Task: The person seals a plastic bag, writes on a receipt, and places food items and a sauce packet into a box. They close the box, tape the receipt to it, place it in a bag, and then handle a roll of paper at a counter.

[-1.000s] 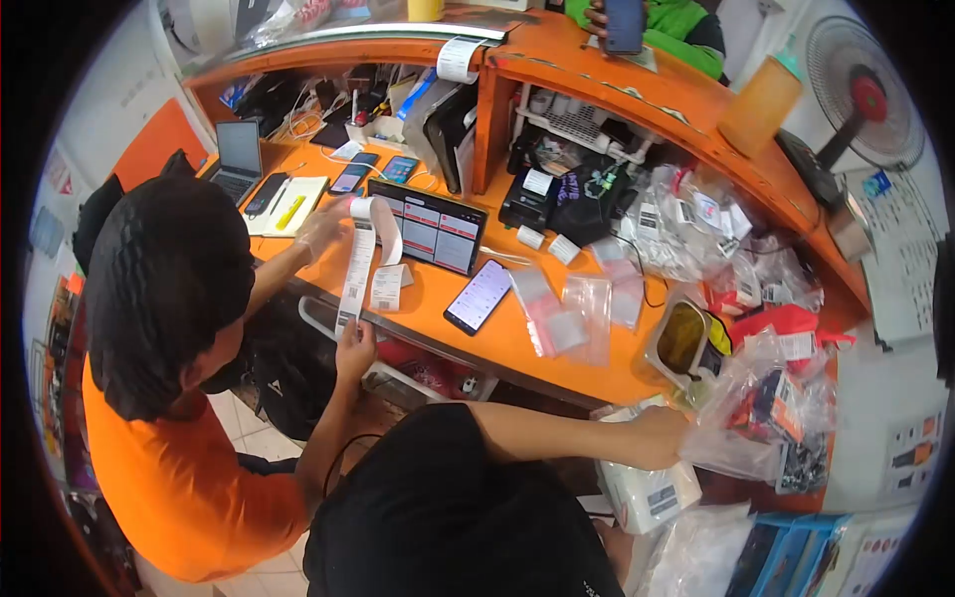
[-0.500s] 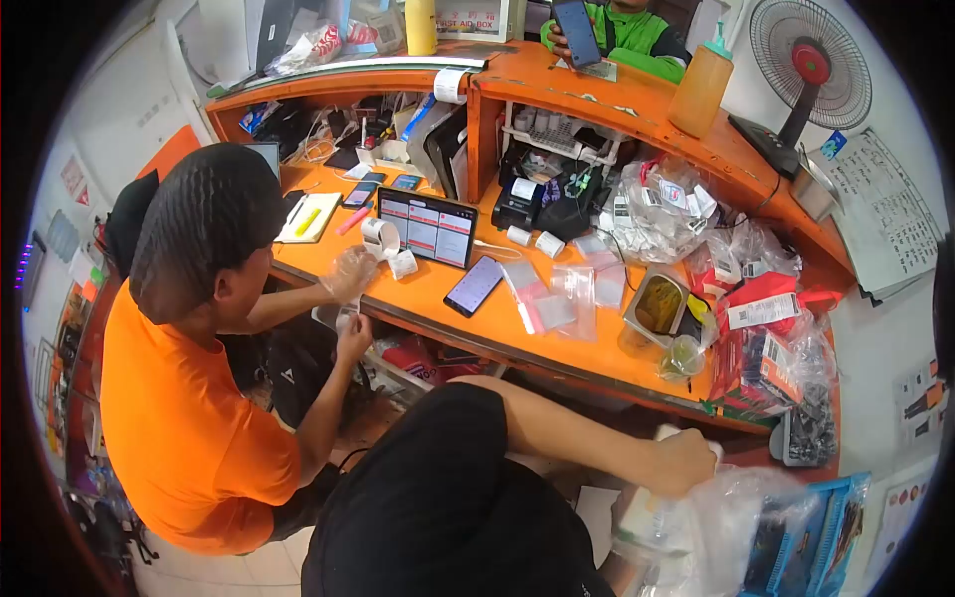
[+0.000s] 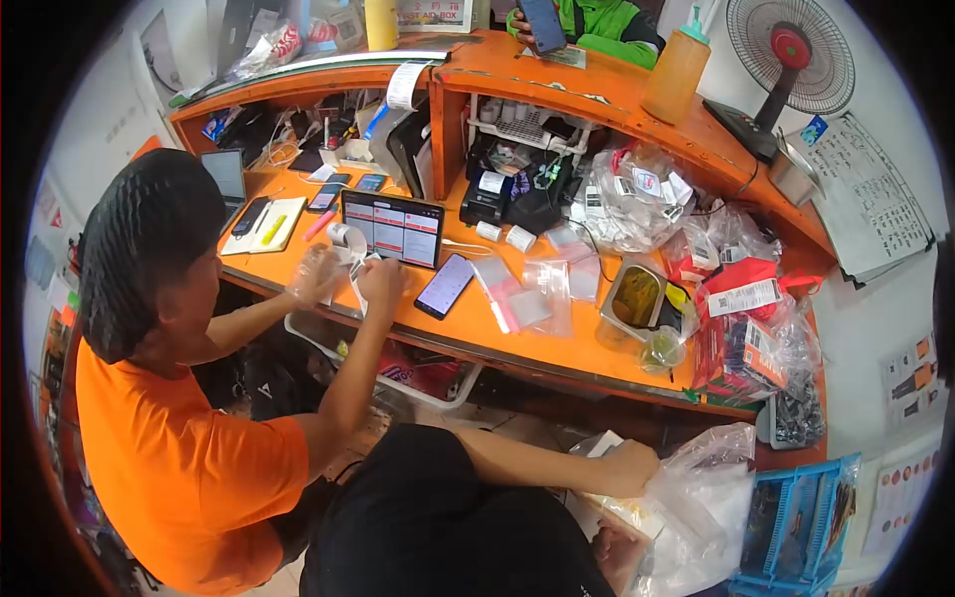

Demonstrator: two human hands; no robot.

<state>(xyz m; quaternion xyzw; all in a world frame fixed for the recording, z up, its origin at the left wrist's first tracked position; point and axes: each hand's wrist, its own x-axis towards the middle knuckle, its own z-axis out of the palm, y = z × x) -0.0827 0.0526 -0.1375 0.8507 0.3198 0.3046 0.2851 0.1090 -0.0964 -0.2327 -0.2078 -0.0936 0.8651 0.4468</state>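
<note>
My left hand [image 3: 629, 470] reaches across from my black sleeve [image 3: 438, 507], its fingers curled down at the gathered edge of a clear plastic bag [image 3: 711, 497]. A flat, pale packet [image 3: 629, 511] lies against the bag, just below that hand. Under the packet, my right hand [image 3: 609, 549] shows only in part, its fingers bent at the packet's edge; the rest is hidden by the packet and my body. What is inside the bag cannot be made out. To the right of the bag stands a blue plastic basket [image 3: 791, 527].
At left, a co-worker in an orange shirt [image 3: 189, 468] handles a paper roll at the orange desk [image 3: 398, 318]. The desk holds a tablet [image 3: 393, 227], a phone [image 3: 445, 286], a metal container [image 3: 637, 298] and a red bag [image 3: 741, 333]. A person in green stands behind the counter.
My view has shifted, so the desk sits further left and higher. My left hand has moved left, closer to the pale packet. More of my right hand shows. The co-worker's hands have risen to the desk.
</note>
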